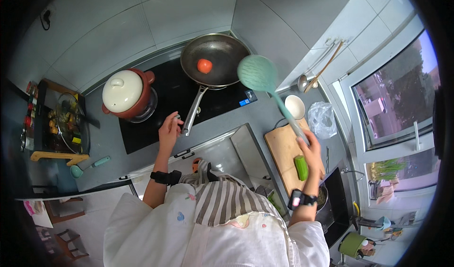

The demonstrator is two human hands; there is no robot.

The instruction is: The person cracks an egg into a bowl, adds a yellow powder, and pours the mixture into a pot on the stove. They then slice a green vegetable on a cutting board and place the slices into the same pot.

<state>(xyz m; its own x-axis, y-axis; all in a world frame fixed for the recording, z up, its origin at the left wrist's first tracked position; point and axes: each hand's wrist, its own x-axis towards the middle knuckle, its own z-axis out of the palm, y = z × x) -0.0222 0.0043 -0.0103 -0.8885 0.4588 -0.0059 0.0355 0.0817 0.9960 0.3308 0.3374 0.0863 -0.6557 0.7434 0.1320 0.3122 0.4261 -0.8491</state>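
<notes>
My right hand (311, 150) grips the handle of a pale green slotted turner (258, 73), whose broad head is raised beside the wok's right rim. In the dark wok (220, 47) on the cooktop lies a red tomato (204, 66), cut or whole I cannot tell. The wok's steel handle (195, 111) points toward me. My left hand (169, 127) is at the cooktop's front, left of that handle, fingers bent around a small knob; whether it grips it is unclear. Below my right hand, a green vegetable piece (301, 167) rests on a wooden cutting board (282, 150).
A red-brown pot (140, 107) with a cream lid (122, 91) stands on the left burner. Behind the board are a white bowl (295, 106) and a plastic bag (322, 119). A drawer (220, 150) is pulled out before me. A sink (335, 206) lies right.
</notes>
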